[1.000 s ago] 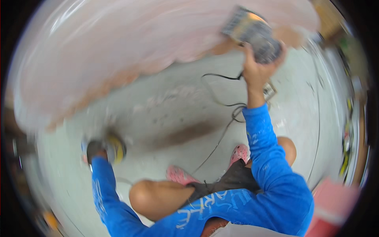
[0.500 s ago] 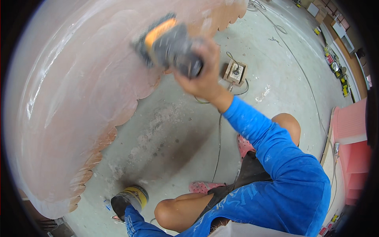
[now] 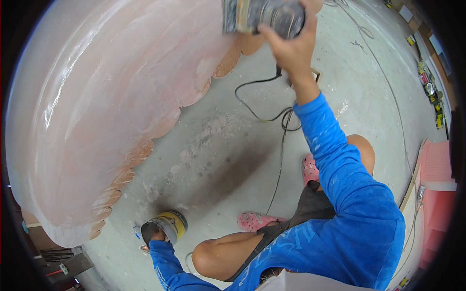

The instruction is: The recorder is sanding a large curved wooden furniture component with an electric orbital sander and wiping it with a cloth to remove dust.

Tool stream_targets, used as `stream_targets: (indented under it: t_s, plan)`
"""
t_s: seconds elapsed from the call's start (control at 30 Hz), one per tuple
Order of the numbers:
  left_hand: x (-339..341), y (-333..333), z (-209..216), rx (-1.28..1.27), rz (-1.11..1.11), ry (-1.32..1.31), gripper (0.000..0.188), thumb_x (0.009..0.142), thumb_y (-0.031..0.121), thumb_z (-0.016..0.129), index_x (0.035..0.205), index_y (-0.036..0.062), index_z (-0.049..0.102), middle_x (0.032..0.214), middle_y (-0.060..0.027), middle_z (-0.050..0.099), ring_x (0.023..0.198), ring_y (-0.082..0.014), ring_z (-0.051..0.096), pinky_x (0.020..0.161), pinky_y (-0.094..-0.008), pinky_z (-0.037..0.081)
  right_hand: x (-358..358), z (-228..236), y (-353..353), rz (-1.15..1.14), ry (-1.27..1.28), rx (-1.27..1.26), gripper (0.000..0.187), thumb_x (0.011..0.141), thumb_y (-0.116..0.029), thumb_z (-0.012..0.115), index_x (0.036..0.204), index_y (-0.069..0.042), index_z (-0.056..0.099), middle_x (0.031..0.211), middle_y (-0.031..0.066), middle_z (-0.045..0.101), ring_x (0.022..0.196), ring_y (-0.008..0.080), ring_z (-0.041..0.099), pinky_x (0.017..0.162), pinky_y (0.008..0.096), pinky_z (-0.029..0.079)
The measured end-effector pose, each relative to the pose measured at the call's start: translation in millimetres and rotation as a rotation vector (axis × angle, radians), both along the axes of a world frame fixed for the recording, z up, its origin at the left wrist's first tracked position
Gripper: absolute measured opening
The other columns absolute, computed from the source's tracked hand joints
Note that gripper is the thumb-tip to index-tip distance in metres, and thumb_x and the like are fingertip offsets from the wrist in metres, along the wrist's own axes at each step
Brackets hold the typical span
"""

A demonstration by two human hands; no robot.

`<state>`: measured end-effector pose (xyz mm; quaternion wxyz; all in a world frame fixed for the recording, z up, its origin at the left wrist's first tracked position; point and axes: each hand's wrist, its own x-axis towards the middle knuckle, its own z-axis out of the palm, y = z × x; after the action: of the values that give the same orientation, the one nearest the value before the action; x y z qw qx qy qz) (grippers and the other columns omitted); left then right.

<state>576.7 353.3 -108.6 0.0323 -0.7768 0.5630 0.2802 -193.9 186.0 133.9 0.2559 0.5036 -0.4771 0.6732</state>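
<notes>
My right hand [image 3: 296,51] is closed around the body of a power sander [image 3: 264,15] near the top edge of the view. The sander is blurred and partly cut off. It overlaps the far scalloped edge of a large, pale pinkish curved panel [image 3: 111,92]; I cannot tell whether it touches. From the sander, a dark cord [image 3: 247,99] hangs to the floor. At the lower left, my left hand [image 3: 158,235] is at a can with a yellow band [image 3: 179,224], beside a dark grey rounded piece. Its fingers are mostly hidden.
The grey floor [image 3: 218,160] has whitish dust and dark smears. Coiled cable [image 3: 289,119] lies beyond my pink clogs [image 3: 255,221]. A box partly shows behind my right wrist. Pink stepped pieces [image 3: 439,165] stand at the right, and yellow-and-black tools [image 3: 432,92] line the far right.
My right hand has carried the sander up and to the right, toward the panel's far edge. The cord now shows. My bare left hand has come into sight at the can.
</notes>
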Motion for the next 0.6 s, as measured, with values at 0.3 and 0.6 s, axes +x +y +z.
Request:
stream_targets:
  t_s: [0.3, 0.6]
  plan:
    - [34, 30, 14, -0.344, 0.605, 0.288, 0.059, 0.081, 0.036, 0.074, 0.12, -0.007, 0.065, 0.12, -0.0308, 0.065, 0.115, -0.0444, 0.061, 0.095, -0.0445, 0.05, 64, -30, 11, 0.009, -0.162, -0.004, 0.083, 0.067, -0.013, 0.086, 0.138, -0.007, 0.044, 0.126, 0.0217, 0.051, 0.114, 0.0399, 0.052, 0.094, 0.0471, 0.048]
    - [11, 61, 52, -0.547, 0.752, 0.48, 0.061, 0.073, 0.026, 0.074, 0.121, -0.0063, 0.054, 0.103, -0.0181, 0.067, 0.086, -0.0305, 0.07, 0.07, -0.0401, 0.059, 56, 15, 19, 0.153, -0.089, 0.081, 0.078, 0.065, -0.01, 0.083, 0.136, -0.014, 0.053, 0.121, 0.0225, 0.051, 0.113, 0.0405, 0.055, 0.095, 0.0464, 0.049]
